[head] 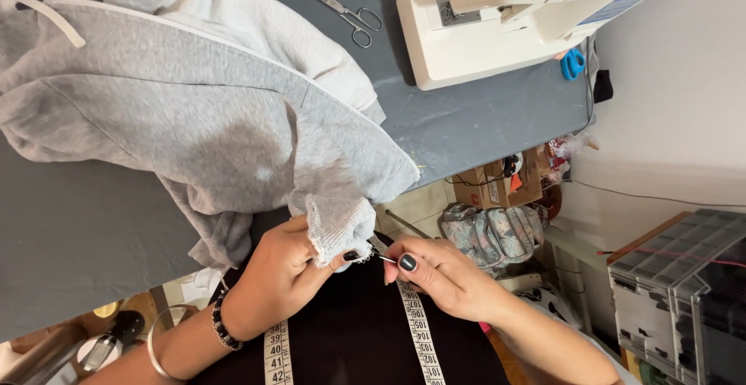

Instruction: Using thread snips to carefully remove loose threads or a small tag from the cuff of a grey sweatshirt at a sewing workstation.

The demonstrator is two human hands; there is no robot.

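Observation:
A grey sweatshirt with a white fleecy inside lies over the grey table and hangs off its near edge. My left hand pinches a turned-back edge of the sweatshirt, the white fleecy side facing out. My right hand holds a small thin metal tool, its tip at the seam right beside my left thumb. Which tool it is I cannot tell. A white measuring tape hangs down over my dark top.
A white sewing machine stands at the table's far right. Metal scissors lie beside it, and blue-handled scissors sit at the table's right edge. Cardboard boxes, a patterned bag and grey plastic drawer boxes crowd the floor.

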